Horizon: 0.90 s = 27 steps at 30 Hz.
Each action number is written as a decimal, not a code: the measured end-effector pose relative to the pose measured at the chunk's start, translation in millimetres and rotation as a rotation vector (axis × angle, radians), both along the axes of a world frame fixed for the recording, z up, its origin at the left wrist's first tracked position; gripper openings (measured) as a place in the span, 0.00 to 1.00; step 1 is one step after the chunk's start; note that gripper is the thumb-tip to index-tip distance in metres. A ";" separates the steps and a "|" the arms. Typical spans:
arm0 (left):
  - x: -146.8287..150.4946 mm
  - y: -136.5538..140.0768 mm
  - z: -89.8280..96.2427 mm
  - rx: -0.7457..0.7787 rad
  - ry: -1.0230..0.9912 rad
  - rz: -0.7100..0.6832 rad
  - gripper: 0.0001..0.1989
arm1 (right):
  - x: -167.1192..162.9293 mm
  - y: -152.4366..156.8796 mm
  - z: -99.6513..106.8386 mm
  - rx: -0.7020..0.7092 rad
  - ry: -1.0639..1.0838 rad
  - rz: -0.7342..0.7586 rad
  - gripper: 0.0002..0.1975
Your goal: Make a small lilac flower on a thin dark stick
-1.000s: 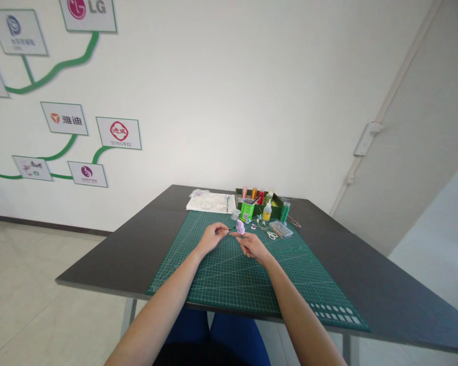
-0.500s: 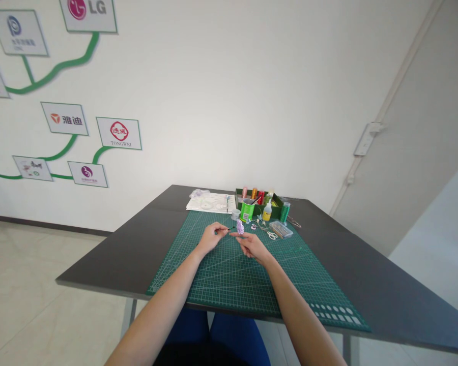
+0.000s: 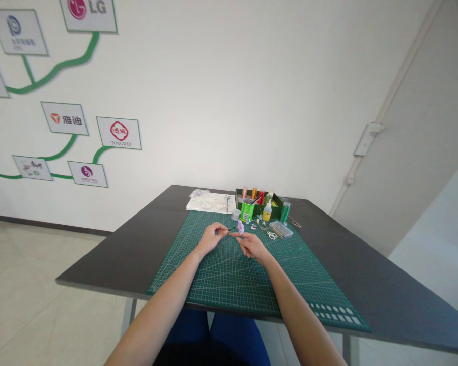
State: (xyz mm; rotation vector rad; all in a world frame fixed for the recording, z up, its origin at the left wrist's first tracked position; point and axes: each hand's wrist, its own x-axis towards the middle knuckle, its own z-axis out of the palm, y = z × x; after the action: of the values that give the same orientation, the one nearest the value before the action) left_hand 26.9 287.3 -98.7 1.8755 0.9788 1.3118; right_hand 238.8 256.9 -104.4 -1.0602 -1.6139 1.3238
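Above the cutting mat (image 3: 229,284), my left hand (image 3: 212,237) pinches the thin dark stem of a small purple flower (image 3: 240,227). The flower head points to the right, away from the pinching fingertips. My right hand (image 3: 254,247) is just below the flower, its index finger stretched out to the left under the stem and bloom. Its other fingers are loosely bent and apart. Whether the right index finger bears the flower or only touches it, I cannot tell.
Beyond my hands stand a green can (image 3: 247,211), a glue bottle (image 3: 267,211) and a dark box (image 3: 278,208) with thread spools. White-handled scissors (image 3: 272,236), a clear case (image 3: 281,229) and a green spool (image 3: 285,212) lie right. Papers (image 3: 209,202) lie back left.
The purple flower has shifted very slightly to the right and turned a little. Both hands stay in nearly the same place.
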 end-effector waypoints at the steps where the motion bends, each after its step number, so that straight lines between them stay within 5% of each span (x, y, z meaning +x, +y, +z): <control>1: 0.1 0.3 -0.2 -0.004 -0.006 -0.003 0.09 | -0.1 -0.2 0.0 -0.002 -0.002 0.002 0.37; 14: -1.0 -0.9 1.6 -0.190 -0.205 -0.154 0.22 | 0.1 -2.0 1.6 -0.014 -0.021 -0.003 0.35; 27: -1.0 2.1 3.2 -0.112 -0.212 -0.076 0.19 | -1.0 -3.1 2.5 -0.015 -0.011 0.005 0.36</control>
State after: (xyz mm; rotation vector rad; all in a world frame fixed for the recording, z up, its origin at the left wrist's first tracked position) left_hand 25.9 289.4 -95.5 1.6356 0.8453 1.3503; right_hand 237.8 253.9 -102.0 -1.0747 -1.6182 1.3371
